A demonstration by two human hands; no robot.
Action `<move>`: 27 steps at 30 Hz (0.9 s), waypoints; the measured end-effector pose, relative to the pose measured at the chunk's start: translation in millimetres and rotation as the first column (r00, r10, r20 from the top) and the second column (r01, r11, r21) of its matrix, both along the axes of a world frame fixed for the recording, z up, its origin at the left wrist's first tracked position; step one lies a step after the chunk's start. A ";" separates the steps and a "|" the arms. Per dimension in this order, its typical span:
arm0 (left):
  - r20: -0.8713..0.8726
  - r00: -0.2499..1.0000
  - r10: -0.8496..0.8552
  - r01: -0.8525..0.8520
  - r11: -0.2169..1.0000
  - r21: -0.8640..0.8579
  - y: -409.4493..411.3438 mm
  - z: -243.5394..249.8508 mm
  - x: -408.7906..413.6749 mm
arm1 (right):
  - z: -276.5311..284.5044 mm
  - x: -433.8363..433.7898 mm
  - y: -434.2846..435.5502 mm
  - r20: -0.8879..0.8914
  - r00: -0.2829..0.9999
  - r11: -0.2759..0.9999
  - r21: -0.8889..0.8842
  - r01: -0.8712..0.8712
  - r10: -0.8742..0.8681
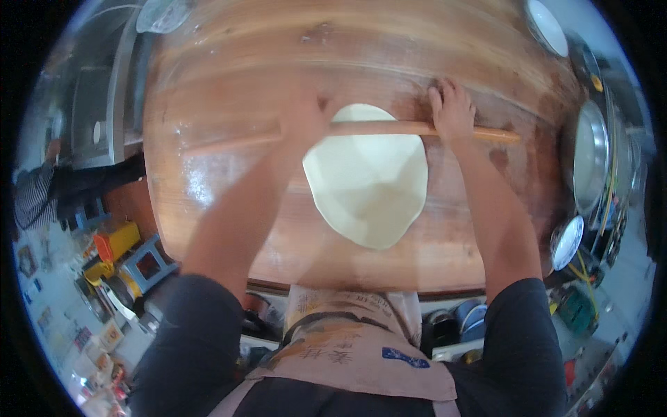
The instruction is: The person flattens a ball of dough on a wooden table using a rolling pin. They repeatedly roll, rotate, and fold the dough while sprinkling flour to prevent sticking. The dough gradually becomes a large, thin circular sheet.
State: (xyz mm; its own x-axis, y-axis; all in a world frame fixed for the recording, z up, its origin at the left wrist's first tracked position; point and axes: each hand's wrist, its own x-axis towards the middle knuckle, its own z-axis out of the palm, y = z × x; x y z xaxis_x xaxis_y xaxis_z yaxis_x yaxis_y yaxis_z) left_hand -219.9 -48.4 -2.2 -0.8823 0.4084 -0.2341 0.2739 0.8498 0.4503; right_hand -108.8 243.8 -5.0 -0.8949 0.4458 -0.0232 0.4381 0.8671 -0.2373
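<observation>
A long wooden rolling pin [383, 128] lies across the upper part of a pale, flattened sheet of dough [371, 193]. The dough has an uneven rounded outline and narrows towards me. My left hand [306, 117] is over the pin at the dough's left edge, blurred, its fingers hard to make out. To the right of the dough, my right hand [453, 110] rests on the pin with its palm, its bent fingers reaching past the far side. The pin's left end is blurred too. Both lie on a large wooden board [234, 99].
White flour [199, 182] dusts the board at left. Along the right edge stand a large metal basin [591, 156], a patterned bowl [568, 243] and a white bowl [547, 27]. A clear plastic bag [162, 14] sits at upper left. A person [39, 195] is at far left, near a blue stool [151, 263].
</observation>
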 end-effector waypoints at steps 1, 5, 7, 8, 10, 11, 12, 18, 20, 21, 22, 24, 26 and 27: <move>0.041 0.998 0.045 -0.043 0.999 -0.028 -14.4 0.8 28.5 | 10.5 27.5 -6.9 0.068 0.988 0.986 -0.105 -0.131 0.138; 0.292 0.956 0.036 0.003 0.991 -0.135 -62.0 -3.9 70.2 | 25.8 133.7 5.4 0.165 0.856 0.871 -0.132 -0.473 0.490; 0.413 0.910 -0.035 0.133 0.969 -0.210 -77.8 -2.8 99.2 | 27.5 174.5 11.4 0.223 0.838 0.864 -0.201 -0.461 0.498; 0.500 0.866 0.010 0.127 0.962 -0.240 -82.4 13.1 120.0 | 29.4 196.5 11.9 0.193 0.820 0.839 -0.212 -0.501 0.539; 0.578 0.816 -0.003 0.114 0.981 -0.156 -101.8 28.9 170.7 | 45.0 225.7 5.2 0.138 0.787 0.791 -0.238 -0.563 0.602; 0.568 0.821 -0.062 0.105 0.994 -0.043 -120.4 26.8 200.0 | 59.8 234.6 0.5 0.115 0.773 0.771 -0.258 -0.583 0.623; 0.539 0.841 -0.038 0.050 0.999 -0.007 -133.1 21.4 218.0 | 73.1 236.5 1.0 0.102 0.764 0.757 -0.268 -0.596 0.637; 0.074 0.929 0.361 -0.362 0.932 -0.003 -163.0 22.5 228.1 | 74.5 173.2 -3.7 0.069 0.821 0.818 -0.166 -0.551 0.567; -0.333 0.916 0.224 -0.237 0.972 0.003 -153.9 1.1 205.1 | 37.7 156.5 -20.6 -0.054 0.871 0.872 0.018 -0.489 0.489; -0.313 0.915 0.253 -0.269 0.963 -0.008 -147.9 -9.1 194.5 | 20.1 147.1 -24.9 -0.113 0.885 0.891 0.109 -0.441 0.452; -0.311 0.907 0.282 -0.302 0.953 -0.017 -140.2 -16.0 176.2 | 9.9 123.0 -24.4 -0.167 0.898 0.912 0.126 -0.390 0.407; -0.365 0.891 0.270 -0.295 0.955 -0.013 -134.9 -25.9 124.8 | -6.6 68.3 -22.1 -0.276 0.911 0.951 0.131 -0.280 0.306; -0.367 0.896 0.250 -0.291 0.955 -0.061 -127.4 -18.6 81.8 | 0.1 15.6 -16.6 -0.200 0.968 0.988 0.045 -0.145 0.151; -0.380 0.883 0.277 -0.332 0.939 -0.086 -113.2 -11.8 51.1 | -0.2 -8.5 -10.6 -0.210 0.964 0.986 0.062 -0.154 0.164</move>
State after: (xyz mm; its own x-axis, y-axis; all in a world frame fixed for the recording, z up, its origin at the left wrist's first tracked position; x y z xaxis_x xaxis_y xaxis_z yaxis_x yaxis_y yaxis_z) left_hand -168.8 -161.5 -14.0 -0.9922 0.0920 0.0842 0.1096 0.9653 0.2371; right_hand -117.3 233.2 -5.2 -0.9363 0.2937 0.1928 0.2373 0.9334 -0.2693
